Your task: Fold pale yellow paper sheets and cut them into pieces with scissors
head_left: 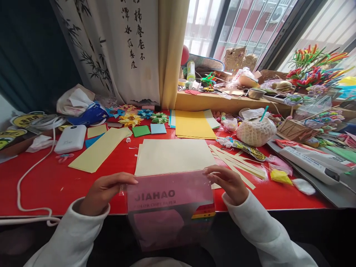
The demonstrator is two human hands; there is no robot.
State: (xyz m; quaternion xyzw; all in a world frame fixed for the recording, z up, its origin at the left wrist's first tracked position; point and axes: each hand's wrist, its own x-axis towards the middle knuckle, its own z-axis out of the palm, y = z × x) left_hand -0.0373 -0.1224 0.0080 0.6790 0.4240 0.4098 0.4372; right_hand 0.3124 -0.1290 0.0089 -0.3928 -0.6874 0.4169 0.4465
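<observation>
Currently, head view: left hand (pixel 104 193) and right hand (pixel 228 184) each pinch a top corner of the pink paper pack (pixel 169 207), held upright at the near edge of the red table (pixel 50 181), just before the cream sheets (pixel 174 156). Risk: slick plastic sleeve, light fingertip grip; pack could slip off the edge into the lap.

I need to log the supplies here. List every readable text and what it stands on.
"JIAHAO": on the pink paper pack held by the left hand and right hand.
"COLOR COPY PAPER": beneath it on the pack, faint.
Brush-written characters: on the curtain, too stylised to quote reliably.
Marks on the white power bank and white box: too small to read.
</observation>
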